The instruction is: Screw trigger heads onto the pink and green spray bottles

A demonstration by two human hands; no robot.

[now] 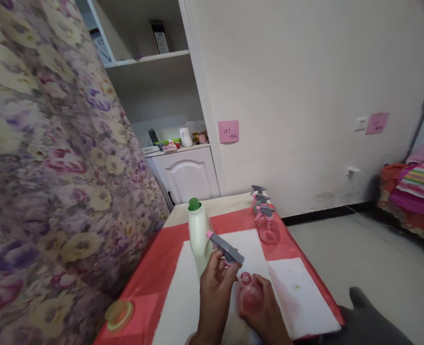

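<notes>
A grey-and-pink plastic spray head [228,247] was pinched by the left hand [216,279]; a round clear-pink bottle [250,298] was clasped by the right hand [268,306].

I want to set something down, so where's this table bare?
Bare: red cloth beyond the yellowish lid, left of the white sheet; pale far strip left of the spray bottles. Crowded: around your left hand, right hand, pink bottle and tall bottle.

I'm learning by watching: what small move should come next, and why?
Probably bring the spray head over the bottle's neck: the left hand holds it apart from that uncovered neck, while the right hand holds the bottle.
</notes>
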